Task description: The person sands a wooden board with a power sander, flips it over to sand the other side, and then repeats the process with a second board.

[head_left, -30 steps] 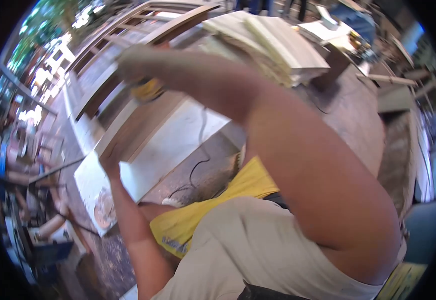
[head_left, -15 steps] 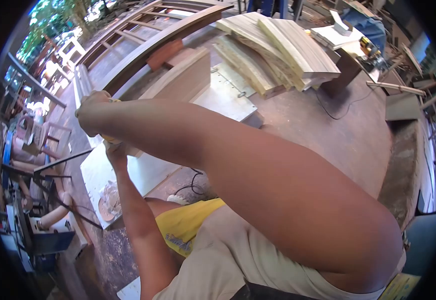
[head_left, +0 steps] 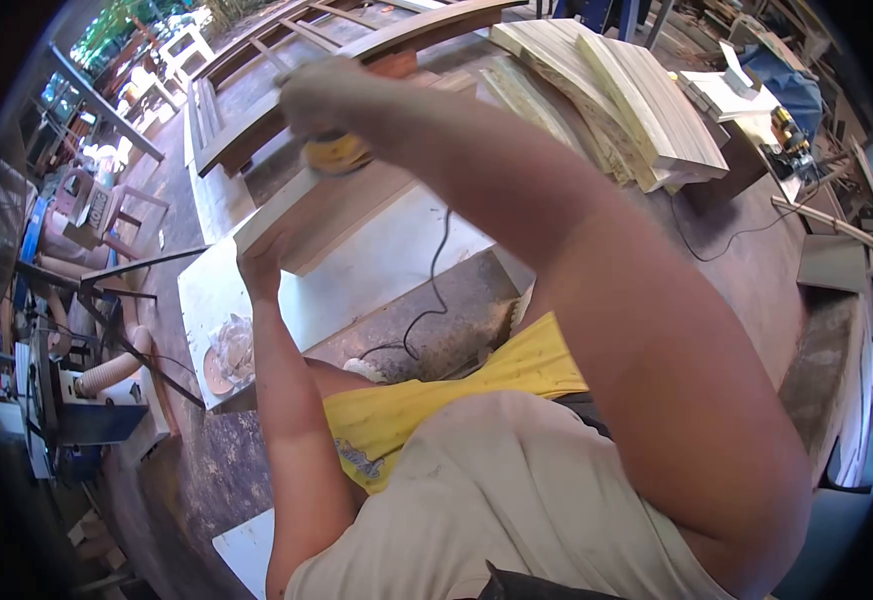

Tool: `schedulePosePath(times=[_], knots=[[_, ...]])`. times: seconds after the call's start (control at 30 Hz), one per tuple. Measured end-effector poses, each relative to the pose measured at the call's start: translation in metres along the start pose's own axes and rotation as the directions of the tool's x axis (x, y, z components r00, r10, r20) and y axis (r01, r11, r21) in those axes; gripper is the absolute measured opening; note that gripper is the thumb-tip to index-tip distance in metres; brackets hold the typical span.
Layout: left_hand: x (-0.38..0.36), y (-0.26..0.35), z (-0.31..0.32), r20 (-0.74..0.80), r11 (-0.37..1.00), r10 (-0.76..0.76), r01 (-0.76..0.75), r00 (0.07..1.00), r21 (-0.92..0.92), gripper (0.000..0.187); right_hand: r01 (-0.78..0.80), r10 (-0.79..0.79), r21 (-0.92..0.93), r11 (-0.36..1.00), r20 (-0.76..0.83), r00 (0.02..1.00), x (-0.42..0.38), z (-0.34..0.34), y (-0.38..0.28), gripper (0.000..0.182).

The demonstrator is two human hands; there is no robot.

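Observation:
My right hand [head_left: 321, 98] is wrapped over the top of a yellow power sander [head_left: 336, 153], slightly blurred, at the upper edge of a wooden board [head_left: 346, 215]. The board stands on edge on a white panel [head_left: 356, 295]. At the board's near left end, my left hand [head_left: 261, 262] grips it, fingers pressed to the wood. A dark cord [head_left: 440, 275] hangs down in front of the panel. A crumpled, pale wad [head_left: 233, 345] lies on the panel's left corner.
Thick pale boards [head_left: 646, 100] are stacked at the upper right. A slatted wooden frame [head_left: 256, 125] lies behind the board. Yellow-black power tools [head_left: 786, 135] rest on a stand at the far right. A machine with a hose [head_left: 116, 372] stands at the left.
My right hand has moved right and up along the board with the sander, away from my left hand. The cord now shows beside the board, and the view has shifted.

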State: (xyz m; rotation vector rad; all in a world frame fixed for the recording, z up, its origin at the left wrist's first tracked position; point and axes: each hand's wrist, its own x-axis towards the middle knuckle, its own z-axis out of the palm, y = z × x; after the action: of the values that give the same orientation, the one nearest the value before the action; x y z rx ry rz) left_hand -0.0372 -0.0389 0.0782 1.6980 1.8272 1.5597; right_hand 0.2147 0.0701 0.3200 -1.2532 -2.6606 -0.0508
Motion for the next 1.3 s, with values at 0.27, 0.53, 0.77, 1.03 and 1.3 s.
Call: schedulePosePath(times=[0.27,0.53,0.77,1.03,1.3], knots=[[-0.002,0.001,0.004,-0.003,0.986,-0.155,0.154,0.988,-0.069,0.057,-0.225,0.225,0.01,0.974,-0.039,0.974,-0.033,-0.024,0.104,0.049],[-0.003,0.008,0.003,-0.01,0.99,-0.128,0.127,0.992,-0.067,0.058,-0.339,0.339,-0.002,0.941,-0.026,0.94,-0.027,-0.023,0.167,0.042],[-0.004,0.0,0.006,-0.015,0.993,-0.082,0.081,0.996,-0.087,0.054,-0.274,0.273,0.014,0.962,0.064,0.96,-0.037,-0.04,0.113,0.052],[-0.004,-0.002,0.008,-0.007,0.975,-0.143,0.14,0.99,-0.173,0.055,-0.132,0.132,-0.054,0.99,-0.003,0.991,-0.015,-0.017,0.041,0.062],[-0.002,0.004,0.007,-0.033,0.985,-0.12,0.115,0.992,-0.131,0.056,-0.146,0.147,-0.061,0.987,0.018,0.989,-0.009,-0.015,0.036,0.06]])
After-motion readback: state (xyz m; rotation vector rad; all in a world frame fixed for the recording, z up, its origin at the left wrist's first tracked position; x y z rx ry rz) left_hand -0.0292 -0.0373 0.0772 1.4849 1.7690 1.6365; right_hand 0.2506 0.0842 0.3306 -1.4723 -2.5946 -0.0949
